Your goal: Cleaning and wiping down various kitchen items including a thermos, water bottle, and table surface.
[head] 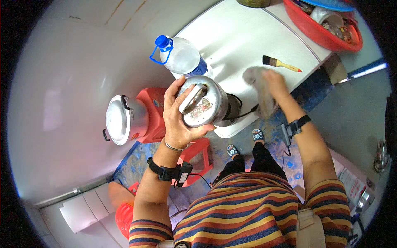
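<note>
My left hand [176, 121] grips the round metal lid [203, 108] of an electric grinder, its fingers around the rim beside a raised white handle [190, 99]. The lid has a worn, stained patch. Behind it stands the grinder's body [231, 113] with a black power cord [246, 113], partly hidden by the lid. Whether the lid sits on the body or is apart from it I cannot tell. My right hand [274, 83] holds a greyish cloth [262, 93], blurred, at the table's right edge. A brush with black bristles and a yellow handle [283, 63] lies just beyond it.
A large clear water bottle with a blue cap [183, 55] stands on the white table [229, 28] behind the grinder. To the left, an aluminium pot [124, 121] rests on a red stool [152, 114]. A red basin [316, 34] holding assorted items sits at the far right.
</note>
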`<state>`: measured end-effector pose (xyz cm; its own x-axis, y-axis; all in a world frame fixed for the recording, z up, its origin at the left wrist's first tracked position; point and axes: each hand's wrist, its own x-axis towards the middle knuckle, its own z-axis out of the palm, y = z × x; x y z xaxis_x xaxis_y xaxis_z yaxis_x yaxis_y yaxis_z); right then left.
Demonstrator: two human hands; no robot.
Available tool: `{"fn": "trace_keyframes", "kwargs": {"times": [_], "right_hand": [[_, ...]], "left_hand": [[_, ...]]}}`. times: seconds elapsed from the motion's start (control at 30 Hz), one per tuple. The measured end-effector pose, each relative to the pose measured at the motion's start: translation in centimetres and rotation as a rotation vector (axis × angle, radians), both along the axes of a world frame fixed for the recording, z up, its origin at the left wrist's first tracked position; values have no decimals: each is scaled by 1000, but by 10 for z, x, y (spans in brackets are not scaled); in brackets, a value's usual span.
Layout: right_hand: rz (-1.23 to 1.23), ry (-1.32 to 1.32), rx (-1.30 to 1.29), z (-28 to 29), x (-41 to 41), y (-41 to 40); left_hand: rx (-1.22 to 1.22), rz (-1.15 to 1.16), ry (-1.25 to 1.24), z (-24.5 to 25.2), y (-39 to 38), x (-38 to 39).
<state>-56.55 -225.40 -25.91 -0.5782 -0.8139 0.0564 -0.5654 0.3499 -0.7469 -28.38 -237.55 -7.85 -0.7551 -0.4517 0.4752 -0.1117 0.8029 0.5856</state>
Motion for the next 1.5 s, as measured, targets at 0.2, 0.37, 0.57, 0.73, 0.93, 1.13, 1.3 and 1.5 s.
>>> {"fn": "trace_keyframes", "kwargs": {"times": [0.2,0.37,0.57,0.73,0.93,1.13,1.3,1.5], "right_hand": [[-33,-387,-199,89,35,59],[148,399,171,29,145,35],[261,390,483,-2,141,40],[282,549,138,2,132,65],[10,276,-62,-9,135,88],[47,152,-50,40,183,46],[1,395,485,29,195,17],[99,308,553,10,167,33]], "left_hand": [[-118,-9,49,1,0,11],[-113,-21,81,0,4,4],[-115,-3,89,-1,2,10],[-103,7,77,0,0,11],[-55,-3,76,3,3,16],[-78,20,75,2,5,15],[-146,22,94,1,2,12],[-65,0,75,-1,2,13]]}}
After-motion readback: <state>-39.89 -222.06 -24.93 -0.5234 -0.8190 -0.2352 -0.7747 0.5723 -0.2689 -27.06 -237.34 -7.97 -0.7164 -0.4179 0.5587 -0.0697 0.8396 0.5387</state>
